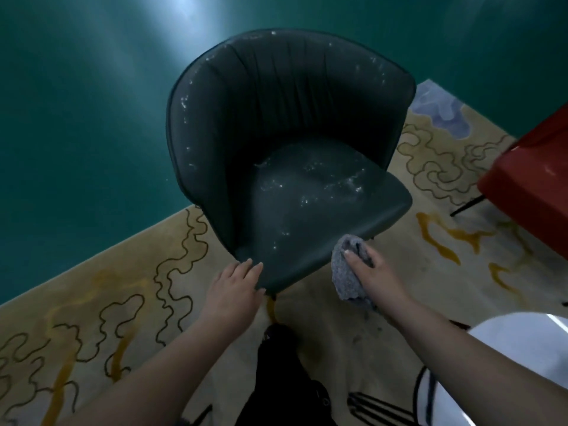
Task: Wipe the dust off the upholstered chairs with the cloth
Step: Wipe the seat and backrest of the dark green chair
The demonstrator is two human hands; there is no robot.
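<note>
A dark green upholstered chair [285, 142] with a curved, pleated back stands in the middle of the view. White dust specks lie on its seat and along the rim of its back. My left hand [235, 287] rests flat on the seat's front left edge, fingers together, holding nothing. My right hand [373, 273] grips a grey cloth [347, 272] at the seat's front edge; the cloth bunches above my thumb and hangs down below my palm.
A red chair [528, 186] with a thin black leg stands at the right. A white chair [507, 367] with black metal legs is at the lower right. A beige carpet [101, 302] with dark squiggles covers the floor; a teal wall is behind.
</note>
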